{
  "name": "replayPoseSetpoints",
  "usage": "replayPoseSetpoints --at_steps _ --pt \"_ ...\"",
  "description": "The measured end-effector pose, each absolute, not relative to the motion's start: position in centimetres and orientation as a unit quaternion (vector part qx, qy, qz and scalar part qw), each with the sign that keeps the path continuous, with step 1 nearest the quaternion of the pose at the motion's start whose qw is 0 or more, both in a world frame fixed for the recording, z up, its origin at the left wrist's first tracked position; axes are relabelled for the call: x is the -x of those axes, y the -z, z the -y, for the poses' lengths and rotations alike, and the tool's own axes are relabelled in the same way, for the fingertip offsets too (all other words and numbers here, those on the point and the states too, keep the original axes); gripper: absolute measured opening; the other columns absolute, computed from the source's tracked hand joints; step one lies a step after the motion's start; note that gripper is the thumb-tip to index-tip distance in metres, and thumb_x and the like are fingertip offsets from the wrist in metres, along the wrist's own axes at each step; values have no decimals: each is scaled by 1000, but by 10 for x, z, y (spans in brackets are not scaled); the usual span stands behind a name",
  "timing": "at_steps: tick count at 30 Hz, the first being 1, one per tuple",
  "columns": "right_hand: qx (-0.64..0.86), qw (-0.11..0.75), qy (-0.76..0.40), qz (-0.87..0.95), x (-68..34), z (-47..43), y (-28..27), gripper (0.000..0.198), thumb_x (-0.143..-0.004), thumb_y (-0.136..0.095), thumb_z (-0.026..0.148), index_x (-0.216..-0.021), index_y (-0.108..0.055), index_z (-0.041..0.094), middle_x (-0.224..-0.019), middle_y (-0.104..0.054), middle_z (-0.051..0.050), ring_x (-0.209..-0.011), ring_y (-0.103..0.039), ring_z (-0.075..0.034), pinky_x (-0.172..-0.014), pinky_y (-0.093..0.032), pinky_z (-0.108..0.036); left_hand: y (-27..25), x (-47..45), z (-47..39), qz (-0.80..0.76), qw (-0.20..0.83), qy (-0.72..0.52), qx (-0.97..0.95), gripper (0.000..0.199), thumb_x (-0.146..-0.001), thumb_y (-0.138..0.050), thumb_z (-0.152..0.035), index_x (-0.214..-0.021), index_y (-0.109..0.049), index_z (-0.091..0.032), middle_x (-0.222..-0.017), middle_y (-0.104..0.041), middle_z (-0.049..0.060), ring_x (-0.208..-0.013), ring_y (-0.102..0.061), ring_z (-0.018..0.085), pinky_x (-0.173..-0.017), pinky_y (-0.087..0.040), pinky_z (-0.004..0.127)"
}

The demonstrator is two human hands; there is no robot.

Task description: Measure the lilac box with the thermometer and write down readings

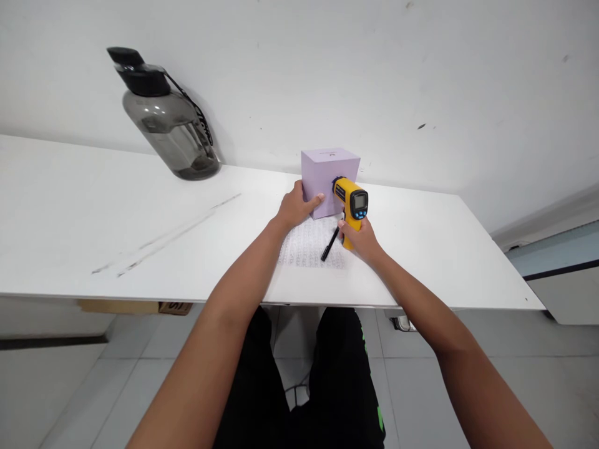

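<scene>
My left hand (298,204) grips the left side of a lilac box (322,178), with the thumb across its front face. The box stands upright on the white table near the wall. My right hand (364,239) is closed round the handle of a yellow and black infrared thermometer (349,198). Its nose points at the front of the box; whether they touch I cannot tell. The small screen and blue buttons face me. Below the box lies a sheet of paper (306,246) covered in rows of marks. A black pen (330,244) rests on it, its upper end near my right fingers.
A large grey see-through water bottle (173,134) with a black lid stands on the left of the white table (421,243), close to the wall (327,81). Dark streaks mark the tabletop. Under the front edge, a cardboard box (124,306) shows at the left.
</scene>
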State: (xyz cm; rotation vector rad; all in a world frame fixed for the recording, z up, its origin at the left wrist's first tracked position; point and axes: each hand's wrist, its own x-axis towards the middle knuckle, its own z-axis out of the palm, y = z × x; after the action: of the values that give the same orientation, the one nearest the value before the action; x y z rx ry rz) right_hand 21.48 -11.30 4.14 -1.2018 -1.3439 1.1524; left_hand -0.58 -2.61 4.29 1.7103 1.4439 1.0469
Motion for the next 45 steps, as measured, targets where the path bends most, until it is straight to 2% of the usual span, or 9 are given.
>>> replayPoseSetpoints --at_steps 8,13,31,45 --pt "494 486 -475 543 -213 112 -40 73 -72 -92 73 -115 -55 28 -79 -62 9 -66 -62 -15 -68 -53 -36 -44 6 27 -549 333 -393 -658 85 -89 -74 -76 -148 -53 -20 -151 -74 24 -141 -71 46 -119 -57 64" --pt "495 478 -471 552 -215 112 -41 69 -74 -92 71 -116 -57 28 -79 -64 7 -68 -62 -16 -68 -53 -37 -44 6 27 -553 325 -394 -658 82 -88 -76 -76 -146 -54 -23 -150 -76 21 -138 -73 45 -117 -58 64" --pt "495 479 -479 543 -213 114 -45 70 -70 -93 75 -109 -58 28 -76 -62 8 -65 -59 -14 -64 -49 -35 -46 5 30 -550 332 -396 -656 81 -89 -75 -74 -148 -54 -22 -151 -75 22 -140 -72 45 -118 -59 66" --pt "497 471 -483 546 -213 118 -52 72 -72 -92 72 -115 -55 28 -76 -64 7 -66 -61 -16 -62 -48 -35 -45 5 28 -554 326 -399 -654 80 -87 -77 -75 -145 -57 -24 -146 -76 20 -134 -74 44 -115 -59 66"
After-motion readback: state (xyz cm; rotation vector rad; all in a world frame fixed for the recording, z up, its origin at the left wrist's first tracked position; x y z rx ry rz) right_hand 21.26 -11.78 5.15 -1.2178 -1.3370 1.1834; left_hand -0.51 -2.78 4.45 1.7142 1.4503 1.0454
